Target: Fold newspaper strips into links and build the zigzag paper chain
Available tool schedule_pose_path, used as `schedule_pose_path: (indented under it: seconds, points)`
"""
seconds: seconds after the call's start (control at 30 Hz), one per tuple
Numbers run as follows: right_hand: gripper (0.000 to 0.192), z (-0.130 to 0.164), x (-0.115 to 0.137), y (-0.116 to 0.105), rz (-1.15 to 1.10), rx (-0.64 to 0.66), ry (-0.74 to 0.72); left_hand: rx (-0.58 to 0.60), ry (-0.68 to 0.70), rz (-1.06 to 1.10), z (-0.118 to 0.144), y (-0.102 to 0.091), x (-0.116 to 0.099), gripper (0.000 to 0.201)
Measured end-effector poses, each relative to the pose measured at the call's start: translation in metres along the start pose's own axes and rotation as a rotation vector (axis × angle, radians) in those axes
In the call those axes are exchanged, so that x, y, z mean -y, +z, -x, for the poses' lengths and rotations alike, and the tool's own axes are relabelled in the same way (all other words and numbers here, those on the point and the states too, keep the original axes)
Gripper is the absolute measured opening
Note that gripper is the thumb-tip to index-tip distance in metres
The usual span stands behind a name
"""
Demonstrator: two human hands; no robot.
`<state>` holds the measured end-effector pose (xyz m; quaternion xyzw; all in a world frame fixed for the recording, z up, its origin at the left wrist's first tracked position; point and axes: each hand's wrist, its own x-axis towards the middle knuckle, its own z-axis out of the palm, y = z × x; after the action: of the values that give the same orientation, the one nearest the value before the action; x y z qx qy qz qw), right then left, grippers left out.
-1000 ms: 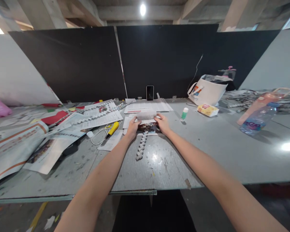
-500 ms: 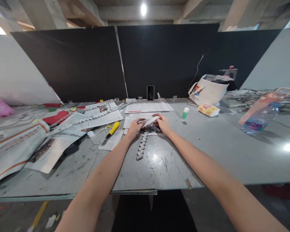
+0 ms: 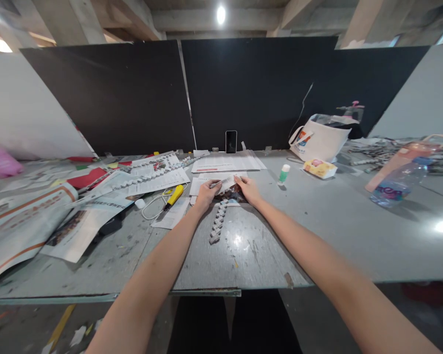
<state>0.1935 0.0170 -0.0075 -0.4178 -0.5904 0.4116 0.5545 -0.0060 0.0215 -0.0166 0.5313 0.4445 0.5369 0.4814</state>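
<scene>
Between my two hands is a small strip of printed paper (image 3: pixel 228 183). My left hand (image 3: pixel 207 192) pinches its left end with the fingers closed. On the other side, my right hand (image 3: pixel 248 191) grips the right end between thumb and fingers. A braided chain of folded paper (image 3: pixel 217 222) lies on the table just below my hands, its upper end close to the strip; I cannot tell whether they are joined. Under and behind my hands are printed sheets (image 3: pixel 197 184), and a dark printed picture shows partly beneath the strip.
A yellow cutter (image 3: pixel 174 196) and a white cable lie left of my hands, near newspaper sheets (image 3: pixel 77 236). A glue stick (image 3: pixel 283 174), a tissue pack (image 3: pixel 319 168), a white bag (image 3: pixel 319 137) and bottles (image 3: pixel 398 179) stand right. A phone (image 3: pixel 231 141) leans at the back.
The paper strip has tilted and come lower between my hands. My right hand's fingers have moved slightly left and down and drawn closer together. The chain has stayed in place.
</scene>
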Motion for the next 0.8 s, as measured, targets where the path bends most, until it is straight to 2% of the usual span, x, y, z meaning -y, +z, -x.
schedule_pose_path:
  seconds: [0.17, 0.4, 0.8]
  points:
    - [0.064, -0.003, -0.006, -0.001, 0.040, -0.001, -0.012, -0.024, 0.037, -0.124, -0.001, -0.001, -0.001, 0.048]
    - [0.064, -0.006, -0.012, -0.002, 0.072, -0.025, -0.039, 0.028, 0.096, -0.190, 0.000, -0.002, 0.000, 0.043]
    - [0.061, -0.002, -0.003, -0.003, 0.116, 0.019, -0.068, -0.014, 0.014, 0.045, 0.002, 0.002, -0.001, 0.051]
